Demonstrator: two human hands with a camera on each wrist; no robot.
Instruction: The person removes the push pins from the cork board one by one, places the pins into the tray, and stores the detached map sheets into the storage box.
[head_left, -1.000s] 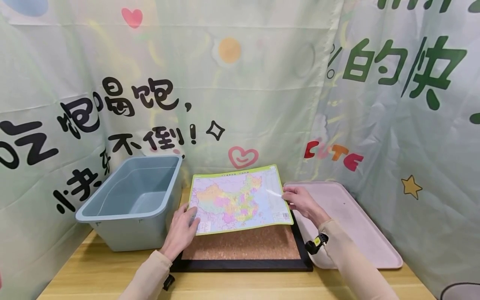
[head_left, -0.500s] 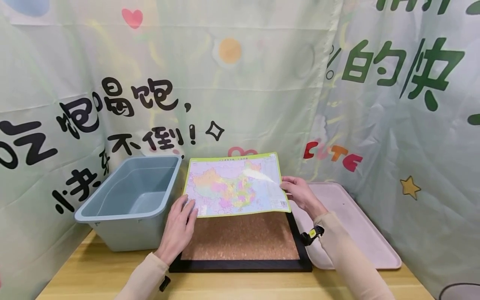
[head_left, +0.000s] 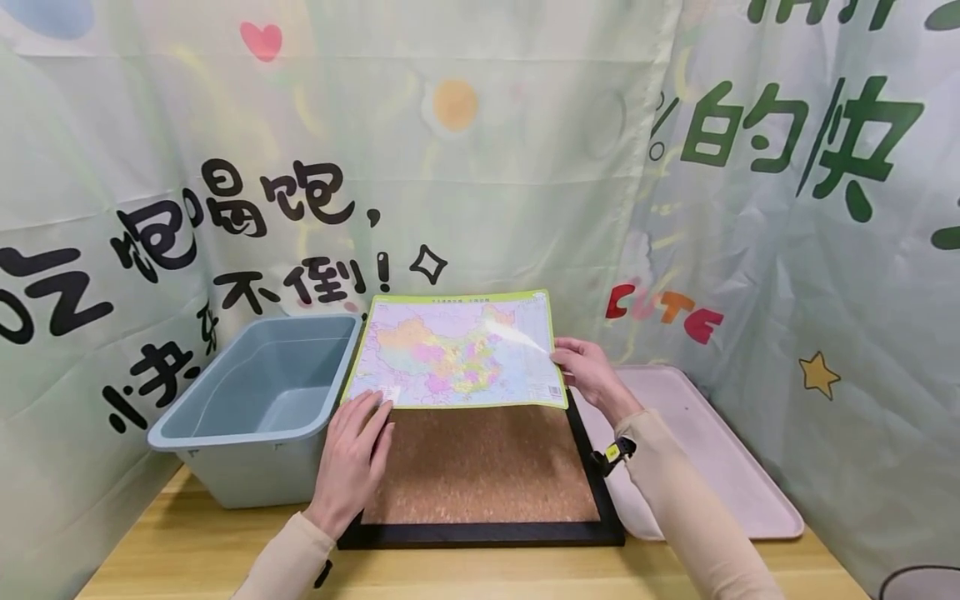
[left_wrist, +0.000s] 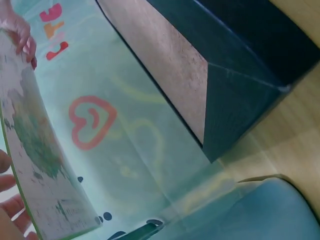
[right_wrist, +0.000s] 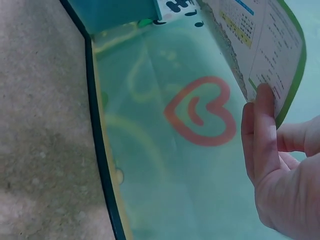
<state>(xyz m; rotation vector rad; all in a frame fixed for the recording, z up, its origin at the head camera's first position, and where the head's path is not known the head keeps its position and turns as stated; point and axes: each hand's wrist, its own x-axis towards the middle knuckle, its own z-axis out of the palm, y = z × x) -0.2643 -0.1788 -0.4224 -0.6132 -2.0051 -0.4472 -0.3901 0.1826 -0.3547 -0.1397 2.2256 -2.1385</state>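
A glossy map sheet (head_left: 450,350) with a pale green border is raised at a tilt over the far part of a black-framed cork board (head_left: 487,475). My right hand (head_left: 592,375) pinches the sheet's right edge; in the right wrist view its fingers (right_wrist: 265,130) lie against the printed back, which carries small text. My left hand (head_left: 352,467) is at the lower left corner, fingers fairly straight and fingertips right at the edge. From the left wrist view, those fingers (left_wrist: 15,205) show beyond the sheet's green edge, their tips partly hidden by it.
To the left stands a blue-grey plastic tub (head_left: 247,442), close beside my left hand and the board. A pale pink tray (head_left: 697,458) lies at the right, partly under my right forearm. A printed fabric curtain (head_left: 487,208) encloses the wooden table (head_left: 420,575) behind and at both sides.
Both hands have moved away from me and slightly left with the map sheet, rising in view. More of the cork board shows. The left thumb has slipped off the sheet's face.
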